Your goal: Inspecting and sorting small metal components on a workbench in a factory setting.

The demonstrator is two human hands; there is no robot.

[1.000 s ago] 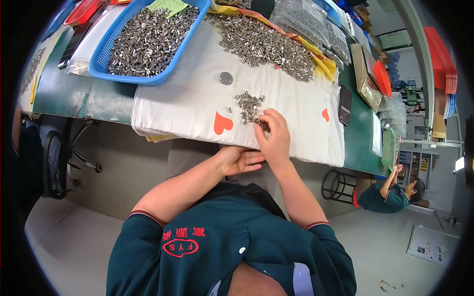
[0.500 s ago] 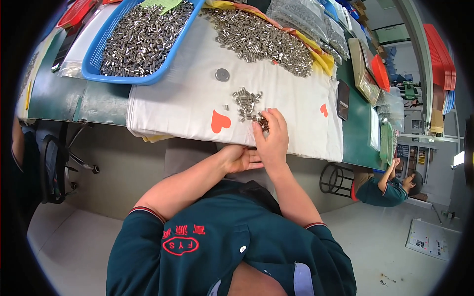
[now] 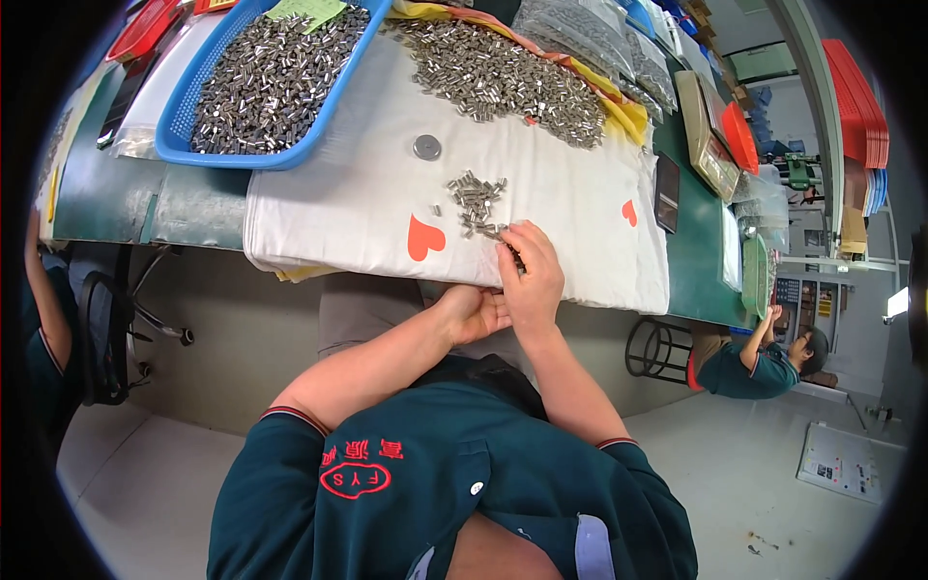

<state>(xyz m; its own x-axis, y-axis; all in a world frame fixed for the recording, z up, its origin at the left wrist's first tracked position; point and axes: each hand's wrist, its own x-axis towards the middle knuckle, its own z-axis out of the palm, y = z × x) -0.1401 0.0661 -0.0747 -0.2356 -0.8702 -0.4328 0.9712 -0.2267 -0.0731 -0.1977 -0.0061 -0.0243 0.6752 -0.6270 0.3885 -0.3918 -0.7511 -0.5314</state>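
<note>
A small heap of short metal pins (image 3: 477, 198) lies on the white cloth (image 3: 338, 208) near its front edge. My right hand (image 3: 535, 280) rests at the heap's near end, its fingers and thumb curled round a few pins that show between them. Just below the cloth's edge is my left hand (image 3: 476, 314), palm up and cupped, fingers stretched toward my right wrist; no pins are visible in it. One loose pin (image 3: 436, 210) lies left of the heap, and a round grey metal disc (image 3: 426, 147) sits farther back.
A blue basket (image 3: 290, 155) full of pins stands at the back left. A wide pile of pins (image 3: 503, 77) spreads across the far cloth. A dark phone (image 3: 667, 193) lies at the right. Another person (image 3: 759, 367) sits beyond the table's right end, beside a black stool (image 3: 657, 350).
My right hand has drawn slightly toward the cloth's front edge, with pins under its fingers. The left hand stays below the edge. The whole view has shifted a little.
</note>
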